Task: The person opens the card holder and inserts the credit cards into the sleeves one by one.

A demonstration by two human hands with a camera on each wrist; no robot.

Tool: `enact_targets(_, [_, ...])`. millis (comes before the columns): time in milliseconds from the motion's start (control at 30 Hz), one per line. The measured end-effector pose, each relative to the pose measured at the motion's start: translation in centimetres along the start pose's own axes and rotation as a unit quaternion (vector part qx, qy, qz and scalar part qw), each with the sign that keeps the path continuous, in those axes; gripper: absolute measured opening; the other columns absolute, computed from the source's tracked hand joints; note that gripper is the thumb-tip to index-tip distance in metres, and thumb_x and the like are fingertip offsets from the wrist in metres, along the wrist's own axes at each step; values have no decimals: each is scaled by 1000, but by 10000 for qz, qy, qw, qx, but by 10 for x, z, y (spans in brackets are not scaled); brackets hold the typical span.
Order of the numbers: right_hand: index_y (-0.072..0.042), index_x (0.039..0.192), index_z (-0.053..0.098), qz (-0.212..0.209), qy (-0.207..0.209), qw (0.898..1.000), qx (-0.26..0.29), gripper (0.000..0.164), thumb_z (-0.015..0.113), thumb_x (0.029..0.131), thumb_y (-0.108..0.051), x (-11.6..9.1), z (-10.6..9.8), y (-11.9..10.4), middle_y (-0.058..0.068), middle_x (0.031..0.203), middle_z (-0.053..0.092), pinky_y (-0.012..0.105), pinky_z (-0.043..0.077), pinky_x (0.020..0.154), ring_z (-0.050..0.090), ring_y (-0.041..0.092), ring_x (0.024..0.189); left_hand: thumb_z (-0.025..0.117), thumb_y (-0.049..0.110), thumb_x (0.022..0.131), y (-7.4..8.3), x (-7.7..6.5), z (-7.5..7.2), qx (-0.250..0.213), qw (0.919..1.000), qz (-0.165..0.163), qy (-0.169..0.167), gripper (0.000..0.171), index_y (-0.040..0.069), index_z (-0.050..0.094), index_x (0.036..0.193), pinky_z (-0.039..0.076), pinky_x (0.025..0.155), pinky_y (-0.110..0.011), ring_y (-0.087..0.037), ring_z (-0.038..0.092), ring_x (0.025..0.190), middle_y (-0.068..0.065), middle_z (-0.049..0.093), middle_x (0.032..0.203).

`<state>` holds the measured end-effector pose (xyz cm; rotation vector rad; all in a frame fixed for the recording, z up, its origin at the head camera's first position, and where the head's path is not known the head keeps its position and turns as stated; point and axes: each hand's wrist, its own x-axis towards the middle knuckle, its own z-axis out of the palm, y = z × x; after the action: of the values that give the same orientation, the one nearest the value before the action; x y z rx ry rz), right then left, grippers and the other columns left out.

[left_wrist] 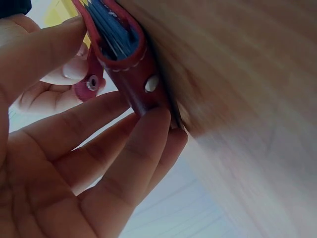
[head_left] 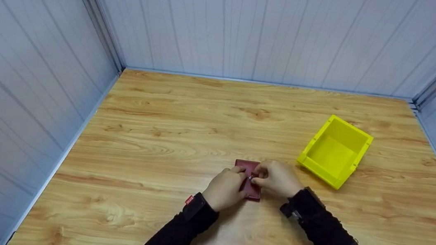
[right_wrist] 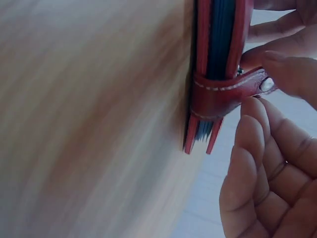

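A dark red leather card holder (head_left: 253, 192) lies on the table between both hands, with bluish leaves showing at its open edge in the left wrist view. My left hand (head_left: 226, 188) grips it from the left, with its fingertips (left_wrist: 157, 119) on the spine just below a round metal stud (left_wrist: 151, 83). From the right, my right hand (head_left: 279, 179) pinches the end of the stitched snap strap (right_wrist: 225, 96) between thumb and forefinger. That strap stands raised off the cover, its silvery snap (right_wrist: 266, 83) near the thumb.
To the right and farther back, a yellow plastic bin (head_left: 332, 153) stands at an angle on the wood-grain table (head_left: 166, 133). Pale panel walls (head_left: 234, 24) rise along the back and both sides.
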<state>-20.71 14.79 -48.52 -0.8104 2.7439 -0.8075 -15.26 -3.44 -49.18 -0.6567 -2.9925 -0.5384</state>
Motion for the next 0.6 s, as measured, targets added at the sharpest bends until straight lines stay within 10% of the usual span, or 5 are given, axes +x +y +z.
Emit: enact_targets(600, [-6, 89, 75, -231, -149, 9980, 575, 16, 69, 90, -21, 6, 3, 5, 5, 82, 73, 21, 46, 60, 57, 7, 67, 74, 17, 80, -1, -1, 1, -84, 9999, 37, 136, 41, 2, 69, 118, 54, 90, -38, -33, 67, 100, -15, 65, 126])
